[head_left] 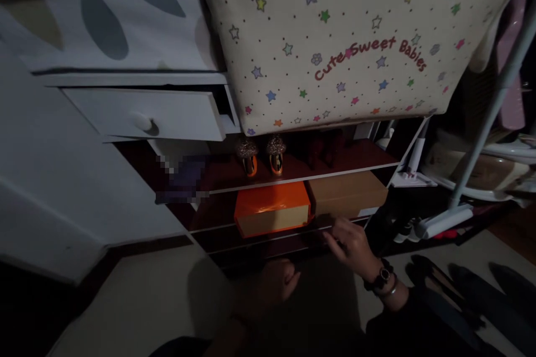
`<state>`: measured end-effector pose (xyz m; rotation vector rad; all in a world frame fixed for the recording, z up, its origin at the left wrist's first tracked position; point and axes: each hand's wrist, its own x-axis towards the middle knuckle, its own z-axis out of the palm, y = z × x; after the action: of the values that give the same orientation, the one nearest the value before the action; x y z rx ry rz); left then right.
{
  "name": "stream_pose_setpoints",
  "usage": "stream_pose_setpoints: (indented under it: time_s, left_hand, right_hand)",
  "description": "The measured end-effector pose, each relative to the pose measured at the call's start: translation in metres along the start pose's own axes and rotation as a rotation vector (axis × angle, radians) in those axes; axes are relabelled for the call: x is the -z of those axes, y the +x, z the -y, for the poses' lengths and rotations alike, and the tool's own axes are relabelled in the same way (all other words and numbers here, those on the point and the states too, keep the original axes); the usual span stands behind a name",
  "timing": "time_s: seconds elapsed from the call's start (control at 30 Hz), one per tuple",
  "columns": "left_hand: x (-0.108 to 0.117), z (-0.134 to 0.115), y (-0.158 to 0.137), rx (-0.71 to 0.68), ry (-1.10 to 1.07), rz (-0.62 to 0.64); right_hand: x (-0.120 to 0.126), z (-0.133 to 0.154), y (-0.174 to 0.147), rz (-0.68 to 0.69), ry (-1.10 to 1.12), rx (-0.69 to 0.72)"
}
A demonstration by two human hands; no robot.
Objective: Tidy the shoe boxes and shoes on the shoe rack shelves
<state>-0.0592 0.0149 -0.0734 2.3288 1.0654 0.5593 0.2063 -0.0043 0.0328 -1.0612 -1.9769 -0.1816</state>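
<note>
My right hand (352, 242), with a dark watch and a bracelet on its wrist, hovers in front of the lower shelf near a brown cardboard box (347, 195). Its fingers are loosely curled, the thumb stands apart, and nothing shows in them. Lower and to the left, in shadow, my left hand (276, 284) is closed in a fist with no object visible in it. An orange box (272, 206) with a pale front side sits beside the cardboard box, above my left hand. Both hands appear apart from the boxes.
On the shelf above stand a pair of glittery, orange-edged items (262, 155) and dark red shapes, poorly lit. A star-printed cream cover (343, 44) overhangs the shelves. A white drawer (146, 114) is slightly pulled out. At right are a grey pole (481, 117) and dark shoes (444, 290).
</note>
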Motion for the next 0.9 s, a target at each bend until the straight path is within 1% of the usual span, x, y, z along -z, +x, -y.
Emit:
stream_pose_setpoints:
  time_s: [0.07, 0.13, 0.17, 0.23, 0.3, 0.37, 0.4, 0.43, 0.53, 0.6, 0.63, 0.7, 0.77, 0.8, 0.83, 0.9]
  left_hand:
    - [0.006, 0.005, 0.0, -0.031, 0.03, -0.067]
    - [0.014, 0.009, 0.002, -0.091, 0.07, -0.174]
    - [0.018, 0.009, 0.004, -0.12, 0.094, -0.246]
    - [0.029, 0.009, 0.006, -0.172, 0.13, -0.405]
    - [0.043, 0.005, 0.005, -0.213, 0.134, -0.552]
    - [0.059, 0.0, -0.002, -0.229, 0.122, -0.672]
    - [0.068, -0.002, -0.007, -0.226, 0.116, -0.721]
    - [0.076, -0.003, -0.012, -0.209, 0.108, -0.764]
    - [0.094, -0.004, -0.026, -0.079, 0.059, -0.858]
    - [0.101, -0.003, -0.032, 0.024, -0.016, -0.902]
    - [0.104, -0.001, -0.034, 0.064, -0.064, -0.921]
    - [0.107, 0.001, -0.036, 0.109, -0.162, -0.95]
    - [0.108, 0.005, -0.037, 0.147, -0.24, -0.977]
    - [0.109, 0.007, -0.036, 0.17, -0.267, -0.999]
    - [0.108, 0.009, -0.035, 0.197, -0.291, -1.022]
    - [0.107, 0.013, -0.031, 0.242, -0.35, -1.072]
  right_hand:
    - [0.013, -0.002, 0.031, -0.102, -0.03, 0.003]
    - [0.028, -0.004, 0.073, -0.123, -0.079, 0.033]
    - [0.034, -0.006, 0.095, -0.092, -0.104, 0.065]
    - [0.042, -0.013, 0.134, 0.064, -0.174, 0.161]
    - [0.045, -0.028, 0.158, 0.201, -0.297, 0.196]
    - [0.045, -0.054, 0.161, 0.235, -0.412, 0.132]
    - [0.045, -0.07, 0.156, 0.221, -0.448, 0.069]
    - [0.046, -0.088, 0.148, 0.171, -0.461, -0.001]
    - [0.049, -0.139, 0.115, -0.004, -0.425, -0.241]
    - [0.053, -0.158, 0.097, -0.041, -0.389, -0.331]
    - [0.055, -0.161, 0.091, -0.075, -0.383, -0.345]
    - [0.057, -0.148, 0.087, -0.193, -0.388, -0.312]
    - [0.052, -0.116, 0.092, -0.319, -0.373, -0.208]
    - [0.047, -0.094, 0.098, -0.327, -0.344, -0.131]
    - [0.04, -0.07, 0.106, -0.283, -0.298, -0.029]
    - [0.02, -0.023, 0.126, -0.099, -0.193, 0.199]
